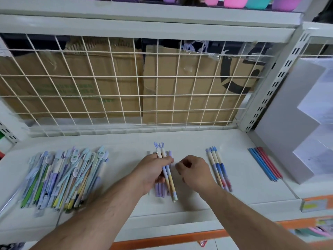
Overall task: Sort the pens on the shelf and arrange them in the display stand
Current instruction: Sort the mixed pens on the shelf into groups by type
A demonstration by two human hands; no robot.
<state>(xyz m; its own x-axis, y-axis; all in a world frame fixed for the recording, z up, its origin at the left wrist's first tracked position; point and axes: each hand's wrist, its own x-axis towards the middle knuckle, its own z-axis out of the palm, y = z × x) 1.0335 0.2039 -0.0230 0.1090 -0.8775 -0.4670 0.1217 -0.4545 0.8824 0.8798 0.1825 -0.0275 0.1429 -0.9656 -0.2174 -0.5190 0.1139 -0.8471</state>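
Note:
My left hand (153, 173) grips two cream, blue and yellow pens (169, 175) with purple crown tips, held above a few purple pens (161, 191) lying on the white shelf (126, 147). My right hand (195, 173) hovers just right of them with curled fingers, holding nothing I can see. A mixed pile of pens (66, 175) lies at the left. Three matching crown-tipped pens (219, 168) lie right of my right hand. Blue and red pens (264, 164) lie further right. The stepped white display stand (288, 114) rises at the right end.
A white wire grid (137, 76) backs the shelf, with cardboard boxes (108, 83) behind it. The shelf's front edge carries an orange strip (162, 239). A slotted upright post (273, 82) separates the shelf from the stand's bay.

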